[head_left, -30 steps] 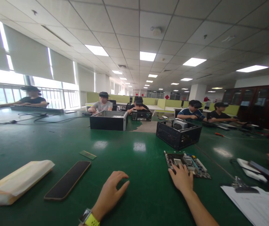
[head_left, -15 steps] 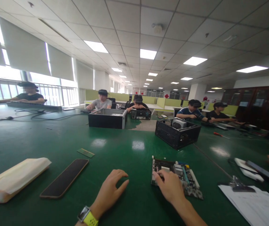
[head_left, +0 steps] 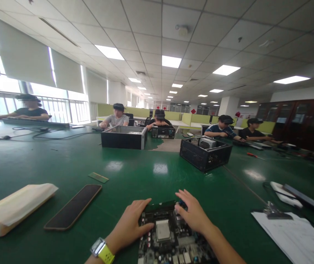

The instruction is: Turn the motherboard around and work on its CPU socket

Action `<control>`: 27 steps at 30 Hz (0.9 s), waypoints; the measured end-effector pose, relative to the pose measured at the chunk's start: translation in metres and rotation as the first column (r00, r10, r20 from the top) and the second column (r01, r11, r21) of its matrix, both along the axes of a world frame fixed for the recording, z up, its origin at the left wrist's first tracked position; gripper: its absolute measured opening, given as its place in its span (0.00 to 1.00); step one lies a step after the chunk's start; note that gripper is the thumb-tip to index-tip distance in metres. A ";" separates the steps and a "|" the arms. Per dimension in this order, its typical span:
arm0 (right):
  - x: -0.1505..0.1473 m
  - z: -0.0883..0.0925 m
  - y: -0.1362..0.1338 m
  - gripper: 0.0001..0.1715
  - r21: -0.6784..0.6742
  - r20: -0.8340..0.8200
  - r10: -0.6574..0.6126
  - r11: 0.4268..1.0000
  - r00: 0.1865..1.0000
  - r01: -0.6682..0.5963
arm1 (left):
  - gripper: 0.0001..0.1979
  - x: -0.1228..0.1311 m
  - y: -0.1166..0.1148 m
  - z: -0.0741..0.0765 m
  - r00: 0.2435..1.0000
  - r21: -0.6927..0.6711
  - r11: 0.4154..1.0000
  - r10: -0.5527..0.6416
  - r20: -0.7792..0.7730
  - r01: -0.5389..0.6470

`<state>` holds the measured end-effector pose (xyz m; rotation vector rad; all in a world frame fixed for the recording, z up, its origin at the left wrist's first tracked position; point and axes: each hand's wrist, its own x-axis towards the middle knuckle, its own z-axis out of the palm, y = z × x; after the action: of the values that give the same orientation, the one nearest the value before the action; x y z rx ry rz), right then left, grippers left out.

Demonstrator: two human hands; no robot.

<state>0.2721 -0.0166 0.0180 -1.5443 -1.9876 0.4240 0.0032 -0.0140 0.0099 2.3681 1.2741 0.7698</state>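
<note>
A motherboard (head_left: pixel 173 240) is close in front of me at the bottom of the view, a square silver processor (head_left: pixel 163 230) in its upper part and port blocks along its near side. My left hand (head_left: pixel 128 225) is closed on its left edge, thumb lying over the face and fingers reaching along the far corner. At the upper right corner, my right hand (head_left: pixel 194 214) grips the board, with the thumb bent in near the components and the fingers extended past the far edge. Its lower right part is partly covered by my right forearm.
A dark phone (head_left: pixel 74 207) and a paper-wrapped packet (head_left: pixel 19 207) lie left, near a small green strip (head_left: pixel 98 178). Right are a clipboard (head_left: pixel 289 234) and a white device (head_left: pixel 285 194). Open computer cases (head_left: pixel 206 156) stand farther back; several people sit around the table (head_left: pixel 135 172).
The motherboard has come left and nearer to me and is turned. My left hand has taken hold of its left edge; my right hand has moved slightly left with the board.
</note>
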 end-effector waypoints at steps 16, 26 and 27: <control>-0.007 -0.015 0.000 0.14 0.056 0.050 -0.034 0.998 0.998 0.031 | 0.20 0.000 -0.005 0.009 0.995 -0.058 0.994 -0.084 0.051 0.087; -0.007 -0.015 0.000 0.14 0.066 -0.046 -0.024 0.997 0.999 0.027 | 0.18 0.003 -0.004 0.012 0.988 -0.014 0.991 -0.131 0.078 0.133; -0.008 -0.015 0.000 0.14 0.068 -0.052 -0.026 0.997 0.998 0.029 | 0.18 0.003 -0.004 0.012 0.988 -0.007 0.991 -0.132 0.078 0.133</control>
<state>0.2646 -0.0171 0.0034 -1.5020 -1.9199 0.3760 0.0064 -0.0181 0.0221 2.3619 1.0750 0.8011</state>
